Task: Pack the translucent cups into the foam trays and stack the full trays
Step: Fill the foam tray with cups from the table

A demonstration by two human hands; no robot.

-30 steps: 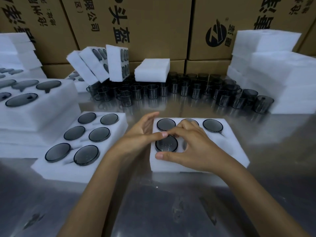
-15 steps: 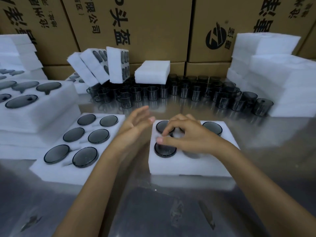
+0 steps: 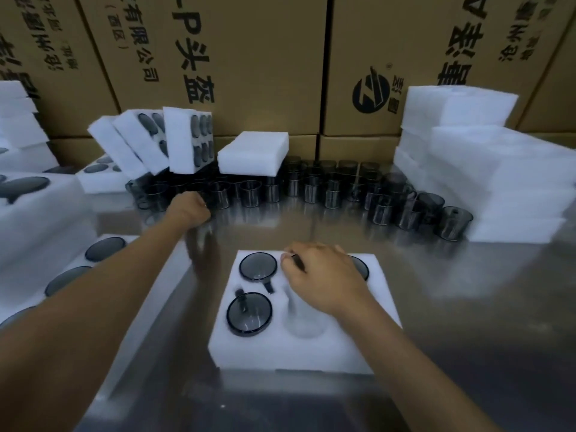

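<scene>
Meanwhile, right hand (image 3: 321, 277) on tray (image 3: 296, 350) (half-filled).

**Boxes and steel behind the work**

A wall of brown cardboard boxes (image 3: 249, 63) is standing across the far side, well beyond both hands, printed with large black characters. One box (image 3: 374, 92), beyond the right hand, is showing a round black logo. The shiny metal table (image 3: 467, 307) is spreading under and around the hands, catching dull reflections.
</scene>
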